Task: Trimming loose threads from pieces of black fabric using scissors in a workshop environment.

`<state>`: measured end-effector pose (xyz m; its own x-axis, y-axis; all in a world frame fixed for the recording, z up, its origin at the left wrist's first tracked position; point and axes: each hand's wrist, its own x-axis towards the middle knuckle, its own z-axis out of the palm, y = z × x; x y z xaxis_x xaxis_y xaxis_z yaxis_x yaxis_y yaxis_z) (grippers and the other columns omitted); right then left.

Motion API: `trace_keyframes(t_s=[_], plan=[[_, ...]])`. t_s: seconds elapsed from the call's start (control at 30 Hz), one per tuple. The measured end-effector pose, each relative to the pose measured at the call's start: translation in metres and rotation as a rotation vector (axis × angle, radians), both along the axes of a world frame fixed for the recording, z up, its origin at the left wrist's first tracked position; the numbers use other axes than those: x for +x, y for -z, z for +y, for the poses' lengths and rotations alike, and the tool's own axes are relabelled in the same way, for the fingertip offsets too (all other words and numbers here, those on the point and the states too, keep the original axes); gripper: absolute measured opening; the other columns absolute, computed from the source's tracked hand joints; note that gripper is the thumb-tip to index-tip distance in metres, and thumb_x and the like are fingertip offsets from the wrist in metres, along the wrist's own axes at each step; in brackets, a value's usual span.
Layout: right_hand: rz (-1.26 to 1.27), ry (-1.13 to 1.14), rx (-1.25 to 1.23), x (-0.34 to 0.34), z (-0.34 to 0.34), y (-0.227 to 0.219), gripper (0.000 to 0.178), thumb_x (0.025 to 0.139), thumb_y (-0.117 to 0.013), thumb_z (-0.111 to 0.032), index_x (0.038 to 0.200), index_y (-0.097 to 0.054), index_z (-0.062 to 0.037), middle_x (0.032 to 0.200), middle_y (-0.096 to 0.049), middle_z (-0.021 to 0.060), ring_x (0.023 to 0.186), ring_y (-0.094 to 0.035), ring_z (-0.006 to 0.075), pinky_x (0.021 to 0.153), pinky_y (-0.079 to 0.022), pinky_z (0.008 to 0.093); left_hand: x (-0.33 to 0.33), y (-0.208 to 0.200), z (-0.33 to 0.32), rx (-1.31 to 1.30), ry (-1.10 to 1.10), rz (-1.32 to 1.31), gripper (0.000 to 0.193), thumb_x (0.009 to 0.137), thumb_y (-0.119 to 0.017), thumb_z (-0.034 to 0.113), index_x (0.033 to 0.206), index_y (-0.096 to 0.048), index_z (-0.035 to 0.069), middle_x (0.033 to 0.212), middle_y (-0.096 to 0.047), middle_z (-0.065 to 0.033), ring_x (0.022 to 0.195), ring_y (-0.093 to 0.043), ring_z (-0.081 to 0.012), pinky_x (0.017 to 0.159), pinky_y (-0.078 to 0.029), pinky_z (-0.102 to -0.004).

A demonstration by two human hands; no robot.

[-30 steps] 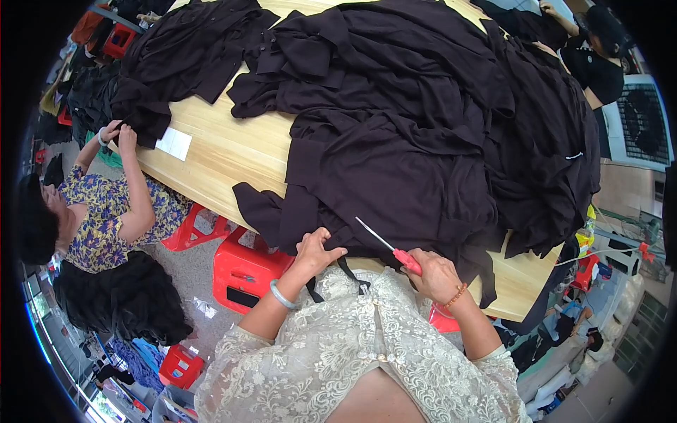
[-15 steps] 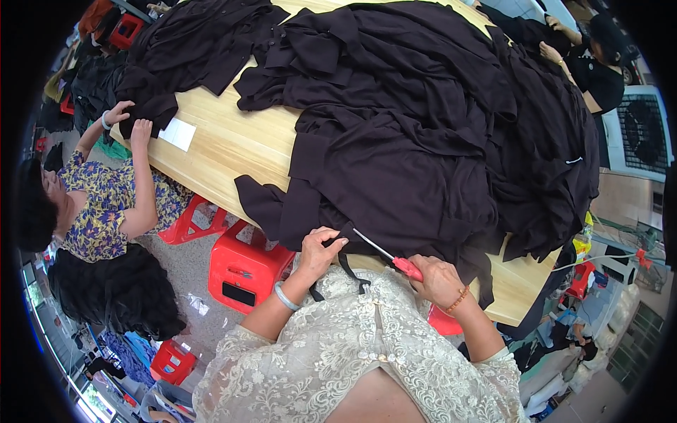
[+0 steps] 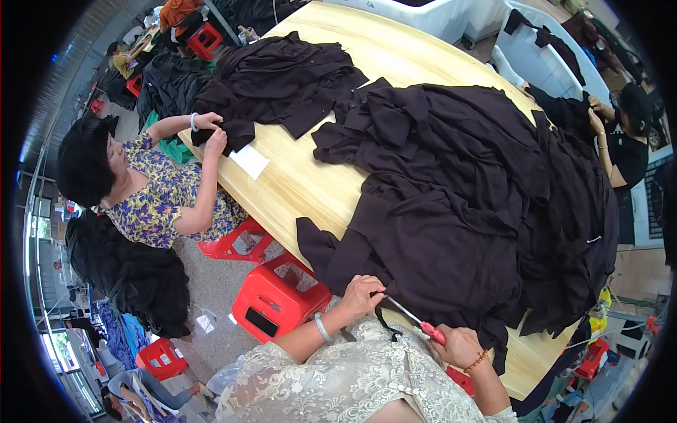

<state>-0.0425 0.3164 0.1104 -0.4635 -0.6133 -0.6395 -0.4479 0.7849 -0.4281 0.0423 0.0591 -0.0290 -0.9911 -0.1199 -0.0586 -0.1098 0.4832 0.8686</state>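
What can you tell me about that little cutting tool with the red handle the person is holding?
The small snipping tool has a red handle and a thin, pale metal blade part tapering to a point. The right hand closes around the handle; the blades point up and left toward the left hand, which pinches the edge of the black garment at the near edge of the wooden table. The tip meets the fabric there. Whether the blades are open is too small to tell.

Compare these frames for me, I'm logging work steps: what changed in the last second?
The left hand slid along the black garment's edge toward the pink-handled snips, whose blades now meet its fingertips. The right hand kept its grip on the snips. The co-worker on the left went on handling another dark garment at the wooden table.
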Motion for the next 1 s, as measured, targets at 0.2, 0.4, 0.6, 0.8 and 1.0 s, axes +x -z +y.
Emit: trace_keyframes(t_s=[0.2,0.4,0.6,0.8,1.0], plan=[[0.017,0.054,-0.072,0.0,-0.004,0.005,0.029,0.083,-0.066,-0.033,0.096,-0.061,-0.0076,0.072,-0.065,0.0198,0.071,-0.065,0.0375,0.067,-0.052,0.0461,0.007,0.001,-0.012,0.206,-0.039,-0.208,0.021,0.076,-0.073,0.018,0.087,-0.069,0.002,0.079,-0.066,-0.0125,0.066,-0.063,-0.0268,0.059,-0.048,-0.0332],[0.048,0.118,-0.135,-0.003,-0.006,0.009,0.022,0.082,-0.066,-0.022,0.099,-0.06,-0.0092,0.08,-0.065,0.0168,0.077,-0.063,0.037,0.07,-0.05,0.0457,0.043,0.013,-0.034,-0.181,0.048,-0.146,0.025,0.066,-0.077,0.016,0.089,-0.071,0.006,0.084,-0.069,-0.0071,0.086,-0.06,-0.0248,0.077,-0.041,-0.0392],[0.014,0.078,-0.125,-0.002,-0.004,0.011,0.023,0.082,-0.066,-0.022,0.099,-0.059,-0.0068,0.08,-0.065,0.0162,0.078,-0.064,0.0354,0.071,-0.05,0.0438,0.053,0.01,-0.048,-0.083,-0.075,-0.249,0.024,0.065,-0.079,0.017,0.085,-0.07,0.006,0.083,-0.065,-0.0036,0.091,-0.054,-0.0234,0.082,-0.037,-0.037],[0.008,0.005,-0.121,0.003,-0.004,0.016,0.026,0.08,-0.067,-0.022,0.1,-0.06,-0.006,0.081,-0.066,0.0158,0.08,-0.064,0.034,0.072,-0.051,0.0424,0.052,0.002,-0.056,0.119,-0.039,-0.215,0.019,0.067,-0.077,0.013,0.082,-0.07,0.006,0.085,-0.066,-0.0026,0.093,-0.054,-0.0224,0.087,-0.037,-0.037],[-0.025,-0.069,-0.154,0.006,-0.015,0.009,0.026,0.082,-0.064,-0.024,0.1,-0.059,-0.0046,0.081,-0.066,0.0189,0.08,-0.065,0.0348,0.071,-0.052,0.0429,0.042,-0.016,-0.045,0.069,-0.017,-0.048,0.015,0.066,-0.074,0.009,0.08,-0.068,0.006,0.083,-0.064,-0.0021,0.09,-0.054,-0.0226,0.084,-0.036,-0.0369]])
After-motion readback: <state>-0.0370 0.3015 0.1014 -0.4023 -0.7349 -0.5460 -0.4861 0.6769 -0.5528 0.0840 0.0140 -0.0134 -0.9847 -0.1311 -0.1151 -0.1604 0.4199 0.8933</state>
